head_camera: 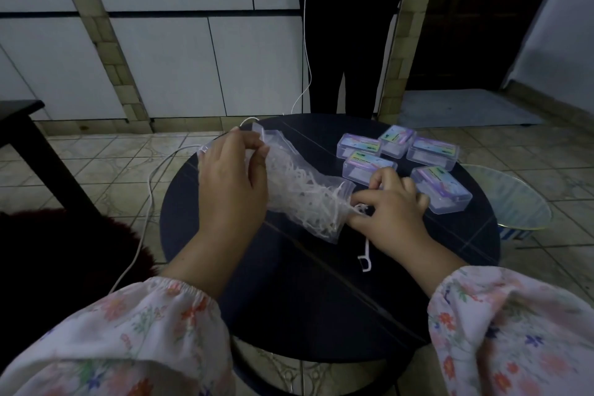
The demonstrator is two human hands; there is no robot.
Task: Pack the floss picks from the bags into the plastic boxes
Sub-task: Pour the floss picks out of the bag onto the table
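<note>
A clear, soft plastic bag (302,193) stuffed with tangled white floss picks is held just above the round dark table (321,299). Its far end is gripped by the left hand (231,177), whose fingers are curled round the plastic. At the open near mouth, a small bunch of picks is pinched by the fingers of the right hand (392,202). One stray white floss pick (365,255) is lying on the table below the right wrist.

Five clear rectangular plastic boxes with pastel labels (440,188) are clustered at the far right of the table; their lids appear to be closed.

Several faults can be foreseen. Because the picks are interlocked, more than the pinched bunch could be dragged out together and scattered over the table or onto the tiled floor (96,164). Should the bag be tilted mouth-down, its contents could be spilled. The nearest box lies just beside the right hand and could be knocked toward the table edge. A white cable (151,183) hangs past the left side and could be snagged by the sleeve.
</note>
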